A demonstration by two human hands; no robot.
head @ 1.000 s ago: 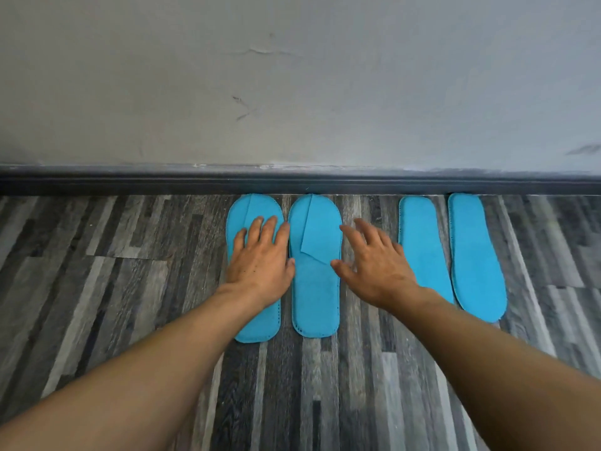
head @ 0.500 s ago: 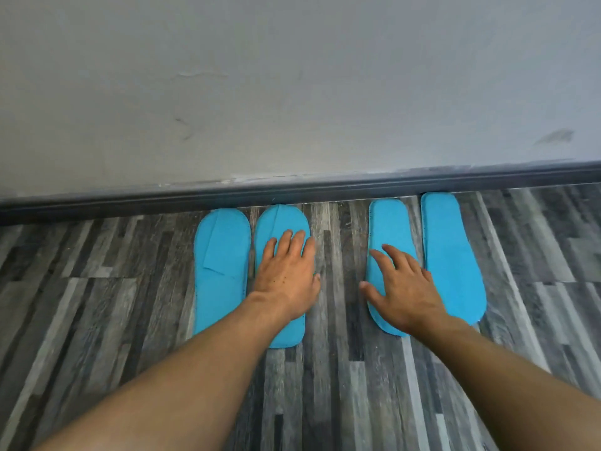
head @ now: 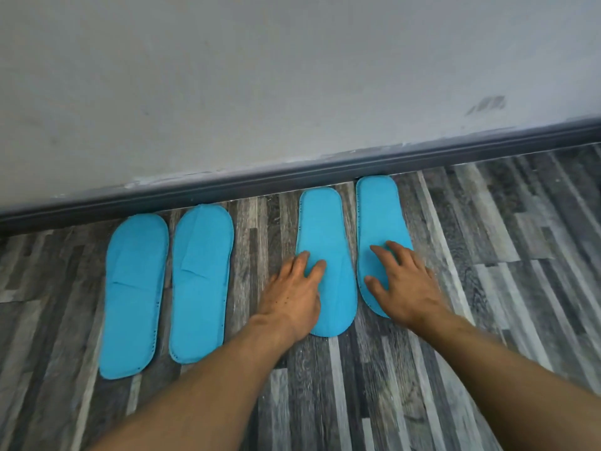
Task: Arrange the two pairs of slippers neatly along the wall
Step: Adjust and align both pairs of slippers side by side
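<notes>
Slippers lie in two pairs on the striped wood-look floor (head: pixel 487 288), toes toward the dark baseboard (head: pixel 292 177) that slants from lower left to upper right across the frame. The left pair (head: pixel 169 281) sits at middle left with no hand on it, its two slippers just beside each other. The right pair is under the hands: the left hand (head: pixel 292 294) lies flat, fingers spread, over the near edge of the inner slipper (head: pixel 328 242), partly on the floor beside it; the right hand (head: pixel 403 284) lies flat with fingers apart on the outer slipper (head: pixel 377 216). Neither hand clamps anything; both press palm-down.

Each slipper's long axis runs from its heel at the lower part of the frame up to the baseboard, so any coming nudge would likely run along that axis, away from the wrists. The outer slipper's toe seems to touch the baseboard, while the inner one stops just short, so the left hand is the one placed to close that gap. The heels of the right pair are partly hidden by the hands and wrists, so whether they line up is hard to tell. The view is slightly blurred and tilted, and the wall (head: pixel 292 76) fills the upper half.
</notes>
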